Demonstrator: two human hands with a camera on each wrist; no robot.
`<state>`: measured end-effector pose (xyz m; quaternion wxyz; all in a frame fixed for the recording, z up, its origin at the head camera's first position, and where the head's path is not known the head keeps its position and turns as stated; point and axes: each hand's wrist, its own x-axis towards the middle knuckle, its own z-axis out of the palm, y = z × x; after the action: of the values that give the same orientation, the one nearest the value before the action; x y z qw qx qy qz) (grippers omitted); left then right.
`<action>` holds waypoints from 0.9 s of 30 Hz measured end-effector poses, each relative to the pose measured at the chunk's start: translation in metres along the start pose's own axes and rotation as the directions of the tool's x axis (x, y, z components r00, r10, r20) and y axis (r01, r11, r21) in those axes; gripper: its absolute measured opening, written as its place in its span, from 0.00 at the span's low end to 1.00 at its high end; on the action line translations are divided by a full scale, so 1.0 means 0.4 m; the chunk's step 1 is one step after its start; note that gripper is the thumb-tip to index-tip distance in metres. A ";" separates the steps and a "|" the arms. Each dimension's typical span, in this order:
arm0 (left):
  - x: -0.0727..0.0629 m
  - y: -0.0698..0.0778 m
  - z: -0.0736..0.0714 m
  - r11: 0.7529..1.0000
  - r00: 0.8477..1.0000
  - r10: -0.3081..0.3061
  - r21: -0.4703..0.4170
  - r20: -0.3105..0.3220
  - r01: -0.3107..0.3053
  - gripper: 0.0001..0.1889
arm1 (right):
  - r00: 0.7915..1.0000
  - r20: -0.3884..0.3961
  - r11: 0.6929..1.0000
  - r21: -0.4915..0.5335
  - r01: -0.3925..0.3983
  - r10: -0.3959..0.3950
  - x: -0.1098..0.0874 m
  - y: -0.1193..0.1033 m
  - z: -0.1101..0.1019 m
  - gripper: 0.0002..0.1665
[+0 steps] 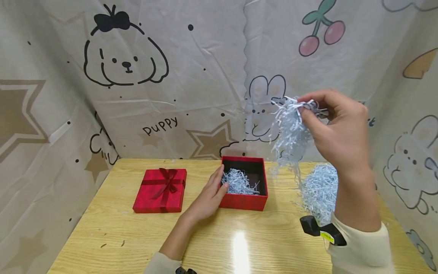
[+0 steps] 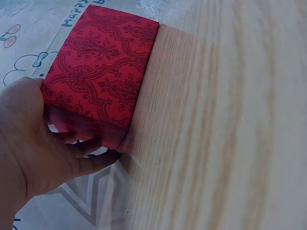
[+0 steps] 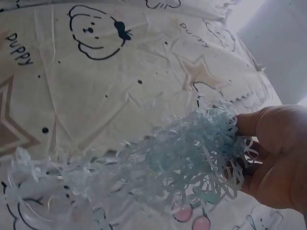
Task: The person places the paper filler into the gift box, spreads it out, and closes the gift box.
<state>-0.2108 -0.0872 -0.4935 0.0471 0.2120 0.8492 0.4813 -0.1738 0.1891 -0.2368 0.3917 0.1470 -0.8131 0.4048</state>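
Shredded paper (image 1: 291, 129), pale blue and curly, hangs in a loose bunch from the right hand (image 1: 342, 129), up above the table (image 1: 205, 243). The thumb and fingers of this hand pinch the top of the bunch. In the head view it is longer from top to bottom than from side to side, with thin bits dangling at the low end; I cannot tell if the lowest ones touch the pile of paper (image 1: 321, 190). That pile sits on the table below the bunch and partly behind the right arm. What counts most, I think, is where the red box (image 1: 243, 203) lies: down and to the left of the right hand, well apart from it. Its top is open, and some blue paper (image 1: 237, 182) is already inside. The left hand (image 1: 207, 196) is much nearer, touching the box. Its fingers lie mostly straight along the left side, and its thumb is by the near left corner, so it does not look curled tight. Farther left, past the left hand, the red lid (image 1: 159, 192) with its bow lies flat on the table.
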 end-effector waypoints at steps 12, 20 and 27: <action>0.003 -0.001 0.002 1.000 1.000 0.023 -0.015 0.002 -0.023 0.37 | 0.992 0.112 0.991 0.132 0.035 -0.050 0.003 -0.004 0.151 0.09; 0.001 -0.003 0.000 0.999 0.999 0.032 -0.005 0.008 -0.031 0.37 | 0.972 0.236 0.994 0.108 -0.008 -0.017 -0.068 0.064 0.252 0.09; -0.001 -0.007 -0.002 0.999 0.999 0.038 -0.006 0.000 -0.038 0.38 | 0.951 0.294 0.992 0.042 -0.116 0.099 -0.152 0.142 0.304 0.10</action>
<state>-0.2118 -0.0894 -0.4955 0.0387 0.2282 0.8435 0.4847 -0.2288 0.1260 -0.3580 0.2404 0.1721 -0.8565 0.4230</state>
